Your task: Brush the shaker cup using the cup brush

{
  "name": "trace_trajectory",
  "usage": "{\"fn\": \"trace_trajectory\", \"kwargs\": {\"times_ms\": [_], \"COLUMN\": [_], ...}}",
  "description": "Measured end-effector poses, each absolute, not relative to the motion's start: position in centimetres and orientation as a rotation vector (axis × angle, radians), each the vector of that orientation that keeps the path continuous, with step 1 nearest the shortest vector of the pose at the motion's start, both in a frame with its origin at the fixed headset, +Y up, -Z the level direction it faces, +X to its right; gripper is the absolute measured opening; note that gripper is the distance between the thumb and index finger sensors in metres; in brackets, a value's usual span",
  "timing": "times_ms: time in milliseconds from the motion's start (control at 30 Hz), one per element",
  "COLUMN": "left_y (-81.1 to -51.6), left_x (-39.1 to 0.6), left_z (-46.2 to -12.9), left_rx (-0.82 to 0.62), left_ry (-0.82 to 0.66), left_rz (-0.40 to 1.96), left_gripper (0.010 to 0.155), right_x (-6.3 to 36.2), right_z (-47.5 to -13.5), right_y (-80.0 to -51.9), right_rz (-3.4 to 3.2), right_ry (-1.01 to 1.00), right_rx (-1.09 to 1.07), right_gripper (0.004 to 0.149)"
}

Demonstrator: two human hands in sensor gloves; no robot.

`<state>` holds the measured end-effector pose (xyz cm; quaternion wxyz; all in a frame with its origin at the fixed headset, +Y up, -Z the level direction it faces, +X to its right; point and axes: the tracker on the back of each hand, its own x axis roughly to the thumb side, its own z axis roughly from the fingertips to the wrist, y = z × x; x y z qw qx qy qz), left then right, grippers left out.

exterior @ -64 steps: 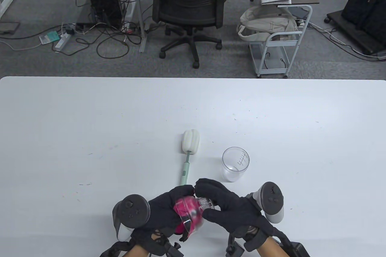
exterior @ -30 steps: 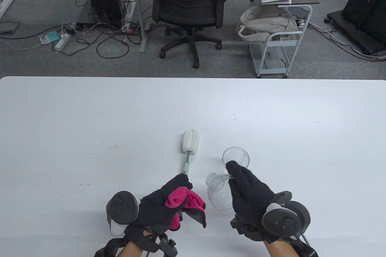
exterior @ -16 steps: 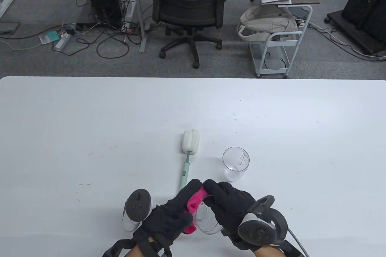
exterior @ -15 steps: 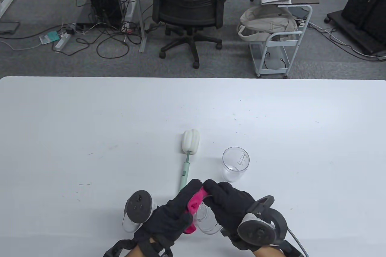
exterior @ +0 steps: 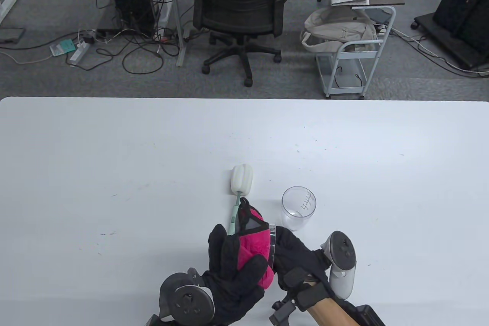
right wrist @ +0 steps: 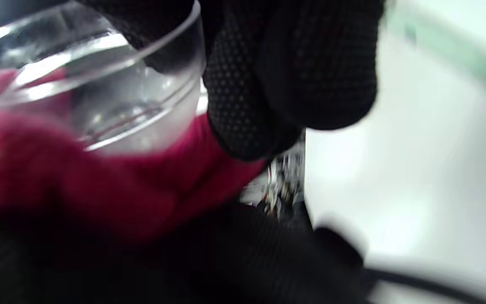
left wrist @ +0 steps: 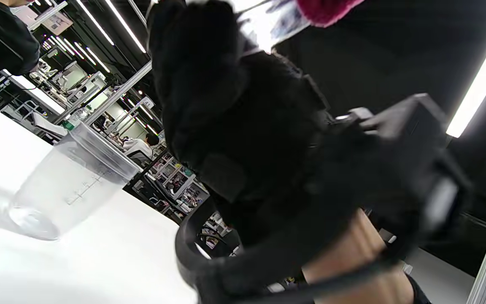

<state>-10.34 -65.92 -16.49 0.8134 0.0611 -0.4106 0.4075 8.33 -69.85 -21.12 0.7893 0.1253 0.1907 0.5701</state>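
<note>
My right hand (exterior: 296, 255) grips a clear cup (exterior: 272, 246) just above the table's near edge; only its rim shows in the table view. My left hand (exterior: 233, 268) holds a pink cloth (exterior: 252, 249) pressed against that cup's open end. In the right wrist view the cup (right wrist: 99, 84) lies against the cloth (right wrist: 99, 181), under my fingers (right wrist: 289, 63). The cup brush lies on the table, with its white sponge head (exterior: 242, 180) far and its green handle (exterior: 233, 218) running under the cloth. A second clear cup (exterior: 298, 207) stands upright to the right, also in the left wrist view (left wrist: 70, 181).
The white table (exterior: 114, 169) stretches wide to the left, right and far side of my hands. An office chair (exterior: 240, 1), a small cart (exterior: 353, 51) and floor cables lie beyond the far edge.
Both hands have rolled over while staying together. The cloth now faces up and covers the cup's open end, reaching further over the brush handle. The brush and the standing cup have not moved.
</note>
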Motion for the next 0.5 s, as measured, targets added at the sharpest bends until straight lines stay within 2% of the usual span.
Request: {"fn": "trace_trajectory", "kwargs": {"times_ms": [133, 333, 400, 500], "left_y": [-66.3, -67.4, -68.1, -69.0], "left_x": [-10.2, -10.5, -10.8, -10.8], "left_z": [-16.9, -18.2, -18.7, -19.1], "left_rx": [0.08, -0.019, -0.087, -0.194], "left_ry": [-0.952, -1.053, -1.042, -0.93], "left_rz": [0.947, 1.185, 1.435, 1.823], "left_gripper": [0.069, 0.077, 0.08, 0.081], "right_x": [7.1, 8.2, 8.5, 8.7], "right_z": [-20.8, -21.3, -21.4, -21.1], "right_y": [-70.3, -68.7, -68.3, -67.4], "right_rz": [1.242, 1.51, 1.609, 1.732], "right_ry": [0.445, 0.101, -0.016, -0.167], "right_rx": [0.338, 0.428, 0.473, 0.549], "right_gripper": [0.041, 0.038, 0.037, 0.037]}}
